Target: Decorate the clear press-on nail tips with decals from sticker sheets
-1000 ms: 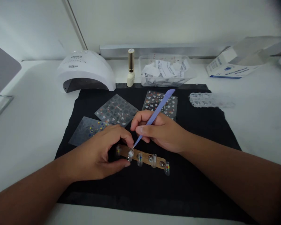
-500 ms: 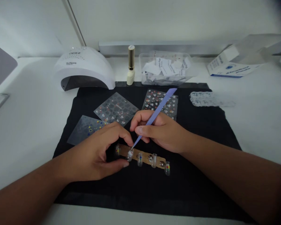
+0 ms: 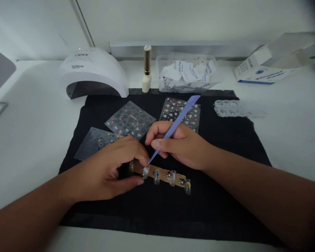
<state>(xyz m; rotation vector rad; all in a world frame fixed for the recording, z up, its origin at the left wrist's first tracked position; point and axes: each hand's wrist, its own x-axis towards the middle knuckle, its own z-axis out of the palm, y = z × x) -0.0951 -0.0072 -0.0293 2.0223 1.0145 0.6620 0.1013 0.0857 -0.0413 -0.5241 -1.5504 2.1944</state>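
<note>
My right hand (image 3: 177, 143) grips slim purple tweezers (image 3: 180, 119) like a pen, their fine point angled down at a clear nail tip (image 3: 145, 171) with a whitish design. Around that nail tip curl the index finger and thumb of my left hand (image 3: 118, 168), one at its upper end and one at its lower end. The nail tip is on a tan strip (image 3: 164, 175) with round metal studs. Other clear nail tips stand along the strip, including one with coloured dots (image 3: 188, 186) at the right end and a plainer one (image 3: 173, 178).
Beyond my hands lie sticker sheets (image 3: 131, 119) on a black cloth (image 3: 212, 147). Along the back stand a white nail lamp (image 3: 94, 71), a polish bottle (image 3: 146, 70), a clear bin (image 3: 187, 87) of alcohol pads and an open box (image 3: 262, 70). A clear plastic piece (image 3: 228, 108) lies at right.
The tweezers' point has lifted slightly off the whitish design, toward the nail tip's upper edge. My left hand keeps its place, and the whole view has shifted a little.
</note>
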